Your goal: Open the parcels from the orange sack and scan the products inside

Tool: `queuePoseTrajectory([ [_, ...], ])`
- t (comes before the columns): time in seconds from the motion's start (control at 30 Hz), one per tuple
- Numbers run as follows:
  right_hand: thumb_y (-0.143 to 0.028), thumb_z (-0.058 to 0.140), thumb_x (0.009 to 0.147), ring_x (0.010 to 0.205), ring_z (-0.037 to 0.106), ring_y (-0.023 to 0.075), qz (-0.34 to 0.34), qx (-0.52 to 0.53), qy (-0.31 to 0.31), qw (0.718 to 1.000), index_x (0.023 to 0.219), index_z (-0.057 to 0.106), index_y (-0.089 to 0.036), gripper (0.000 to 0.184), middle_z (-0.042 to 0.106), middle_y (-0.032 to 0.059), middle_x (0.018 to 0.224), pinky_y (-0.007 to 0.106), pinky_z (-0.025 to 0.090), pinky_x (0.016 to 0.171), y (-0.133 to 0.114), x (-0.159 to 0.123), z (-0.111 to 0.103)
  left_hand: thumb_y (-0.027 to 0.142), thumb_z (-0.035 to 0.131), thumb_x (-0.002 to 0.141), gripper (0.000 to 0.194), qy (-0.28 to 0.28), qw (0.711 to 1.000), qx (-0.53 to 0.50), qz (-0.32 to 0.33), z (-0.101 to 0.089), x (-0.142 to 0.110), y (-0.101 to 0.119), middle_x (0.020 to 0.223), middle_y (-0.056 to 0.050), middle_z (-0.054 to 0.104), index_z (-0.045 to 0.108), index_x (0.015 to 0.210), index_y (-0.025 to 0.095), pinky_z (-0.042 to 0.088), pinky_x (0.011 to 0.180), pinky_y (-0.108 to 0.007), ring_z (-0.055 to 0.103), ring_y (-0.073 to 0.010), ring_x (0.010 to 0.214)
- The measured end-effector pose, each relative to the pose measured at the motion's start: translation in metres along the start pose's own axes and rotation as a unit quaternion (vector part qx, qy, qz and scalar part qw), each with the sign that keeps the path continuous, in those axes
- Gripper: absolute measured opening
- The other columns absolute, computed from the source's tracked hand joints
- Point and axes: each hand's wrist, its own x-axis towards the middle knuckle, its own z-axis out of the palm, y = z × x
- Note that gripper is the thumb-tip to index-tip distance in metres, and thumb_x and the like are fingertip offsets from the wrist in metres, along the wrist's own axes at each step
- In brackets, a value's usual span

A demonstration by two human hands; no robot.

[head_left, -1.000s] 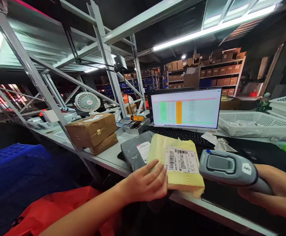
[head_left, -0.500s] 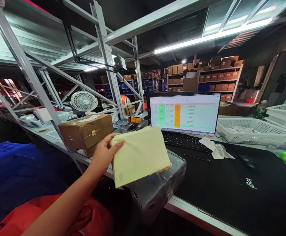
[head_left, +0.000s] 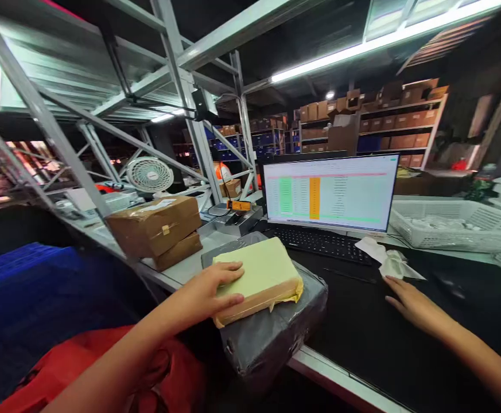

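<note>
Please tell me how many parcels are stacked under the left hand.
2: a yellow parcel directly under the left hand, lying on a grey parcel wrapped in plastic. Another could be hidden beneath them.

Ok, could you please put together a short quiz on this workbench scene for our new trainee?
1. True or false: the yellow-wrapped parcel lies on top of the grey plastic-wrapped package.
2. What does the left hand rest on? A. the keyboard B. the yellow-wrapped parcel C. the white plastic basket
3. Fill in the blank: the spreadsheet on the monitor shows a green column and a ____ column.

Key: 1. true; 2. B; 3. orange
</note>
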Motion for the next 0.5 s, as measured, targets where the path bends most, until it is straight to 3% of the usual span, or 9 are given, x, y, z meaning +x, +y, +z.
queuePoseTrajectory([
  [0.1, -0.047, 0.041, 0.091, 0.126, 0.062, 0.0334, -0.069, -0.024, 0.009, 0.997, 0.121, 0.070, -0.015, 0.053, 0.065, 0.0189, 0.135, 0.051, 0.048, 0.111, 0.005, 0.035, 0.041, 0.052, 0.073, 0.081, 0.049, -0.022, 0.995, -0.100, -0.010, 0.003, 0.000, -0.002, 0.136, -0.014, 0.068, 0.077, 0.118, 0.020, 0.045, 0.114, -0.045, 0.061, -0.0306, 0.129],
  [0.2, -0.040, 0.041, 0.090, 0.110, 0.069, 0.0335, -0.100, -0.052, 0.016, 0.994, 0.115, 0.073, -0.012, 0.049, 0.071, 0.0209, 0.122, 0.051, 0.055, 0.100, 0.006, 0.062, 0.060, 0.047, 0.076, 0.080, 0.045, -0.003, 0.987, -0.159, 0.000, 0.007, 0.005, -0.011, 0.125, -0.015, 0.073, 0.079, 0.114, 0.018, 0.048, 0.110, -0.043, 0.065, -0.0293, 0.123],
  [0.3, -0.036, 0.047, 0.086, 0.094, 0.072, 0.0308, -0.093, -0.039, -0.003, 0.995, 0.102, 0.075, -0.014, 0.039, 0.074, 0.0193, 0.105, 0.047, 0.057, 0.091, 0.003, 0.080, 0.058, 0.042, 0.078, 0.078, 0.037, 0.020, 0.987, -0.159, 0.005, 0.012, 0.010, -0.015, 0.115, -0.013, 0.077, 0.081, 0.107, 0.019, 0.051, 0.103, -0.042, 0.068, -0.0286, 0.115],
  [0.43, -0.028, 0.060, 0.068, 0.087, 0.073, 0.0282, -0.068, 0.004, -0.066, 0.996, 0.083, 0.072, -0.022, 0.020, 0.076, 0.0134, 0.093, 0.040, 0.060, 0.085, -0.009, 0.088, 0.044, 0.030, 0.076, 0.077, 0.013, 0.068, 0.982, -0.173, -0.028, 0.025, 0.013, -0.007, 0.097, -0.010, 0.079, 0.081, 0.081, 0.019, 0.053, 0.092, -0.039, 0.072, -0.0270, 0.101],
  [0.5, -0.024, 0.061, 0.062, 0.080, 0.074, 0.0278, -0.064, -0.005, -0.065, 0.996, 0.074, 0.068, -0.024, 0.014, 0.076, 0.0121, 0.084, 0.038, 0.061, 0.077, -0.017, 0.088, 0.032, 0.026, 0.073, 0.078, 0.009, 0.094, 0.977, -0.183, -0.047, 0.032, 0.010, -0.002, 0.094, -0.009, 0.079, 0.078, 0.075, 0.019, 0.053, 0.090, -0.038, 0.073, -0.0258, 0.098],
])
